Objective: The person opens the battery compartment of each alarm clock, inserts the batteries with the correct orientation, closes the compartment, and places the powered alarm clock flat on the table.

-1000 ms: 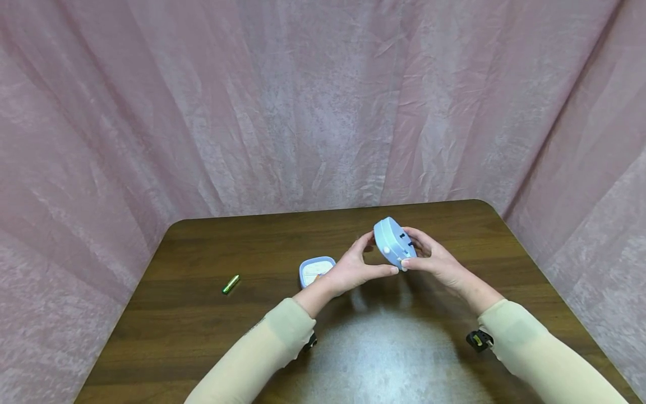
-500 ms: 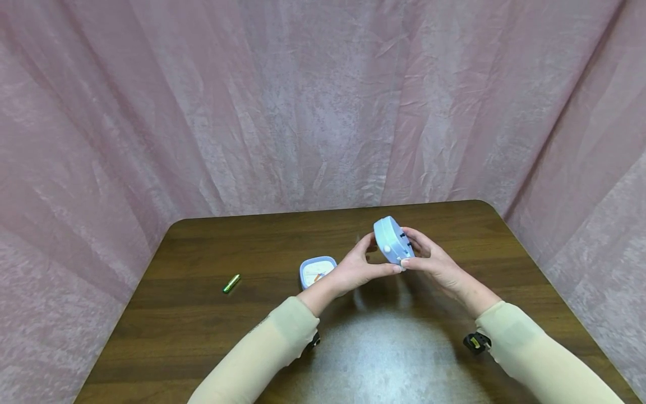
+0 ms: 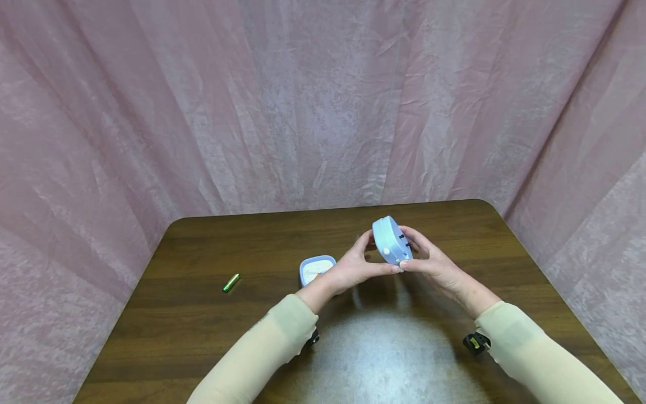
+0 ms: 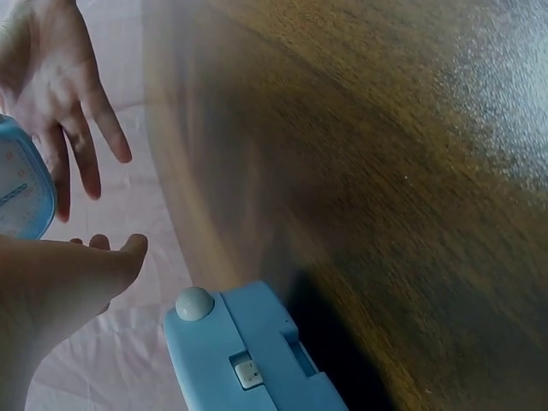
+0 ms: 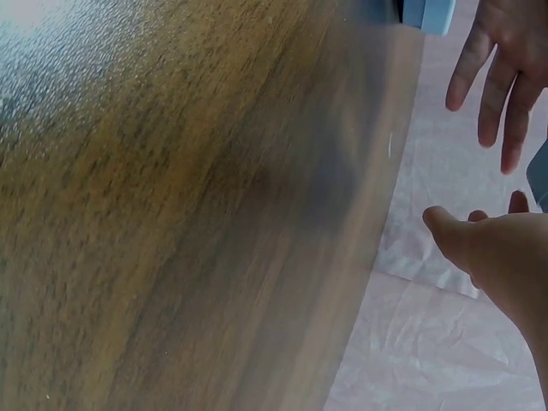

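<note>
Both hands hold a light-blue alarm clock above the table, tilted, with a round white button on the side facing me. My left hand grips its left side, the thumb along the lower edge. On the other side my right hand holds it, thumb at the lower corner and fingers at the far side. Dark marks show on the clock's right-facing side; its dial appears in the left wrist view. A second blue clock lies face up beside my left wrist, partly hidden by that arm; its side shows in the left wrist view.
A shiny green cylinder, like a battery, lies on the left of the brown wooden table. Pink curtains hang behind the table and along both sides. A bright glare covers the table's near middle.
The held clock has turned slightly and shifted a little left, so less of its dark-marked side shows. Both hands keep their hold. The second clock and the green cylinder stay in place.
</note>
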Tool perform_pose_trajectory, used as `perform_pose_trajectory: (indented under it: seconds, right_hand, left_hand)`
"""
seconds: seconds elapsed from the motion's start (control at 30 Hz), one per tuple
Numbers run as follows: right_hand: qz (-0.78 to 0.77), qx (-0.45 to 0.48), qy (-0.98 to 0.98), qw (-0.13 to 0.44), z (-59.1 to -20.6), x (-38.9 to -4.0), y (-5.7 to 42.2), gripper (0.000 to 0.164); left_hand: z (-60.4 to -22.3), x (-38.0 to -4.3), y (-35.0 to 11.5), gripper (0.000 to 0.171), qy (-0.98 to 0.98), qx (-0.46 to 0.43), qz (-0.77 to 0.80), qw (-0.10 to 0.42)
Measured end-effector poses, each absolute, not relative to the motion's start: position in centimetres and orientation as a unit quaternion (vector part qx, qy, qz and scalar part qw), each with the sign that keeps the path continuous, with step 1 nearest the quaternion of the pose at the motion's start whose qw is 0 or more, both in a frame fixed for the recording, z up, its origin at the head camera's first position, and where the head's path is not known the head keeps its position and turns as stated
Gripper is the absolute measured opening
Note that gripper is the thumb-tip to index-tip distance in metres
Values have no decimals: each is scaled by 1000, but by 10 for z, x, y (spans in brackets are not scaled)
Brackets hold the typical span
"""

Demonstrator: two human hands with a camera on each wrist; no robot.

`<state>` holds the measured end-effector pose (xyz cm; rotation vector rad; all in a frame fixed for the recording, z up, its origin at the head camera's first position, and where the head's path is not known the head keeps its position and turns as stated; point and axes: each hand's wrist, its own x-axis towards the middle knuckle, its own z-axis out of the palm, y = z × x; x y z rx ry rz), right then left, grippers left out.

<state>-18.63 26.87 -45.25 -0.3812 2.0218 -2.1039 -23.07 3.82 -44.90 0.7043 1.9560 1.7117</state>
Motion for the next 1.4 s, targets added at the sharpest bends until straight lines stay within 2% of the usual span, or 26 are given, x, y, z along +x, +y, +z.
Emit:
perform_pose_trajectory:
  seconds: [0.47,0.83,1.1,1.4]
  right_hand:
    - [-680,-138,713,100,-452,-186,271,82]
    - [-667,-170,716,116,-447,-185,276,92]
    - [-628,-196,748,85,-427,-184,284,95]
    - [-511,-221,830,23,-396,-185,281,105]
  left_hand:
    - [-448,-232,40,97,691,273,637,204]
    - [-444,-234,38,96,716,270,616,186]
    - [-439,-235,32,94,739,284,585,174]
    - [-435,-237,29,96,787,285,528,143]
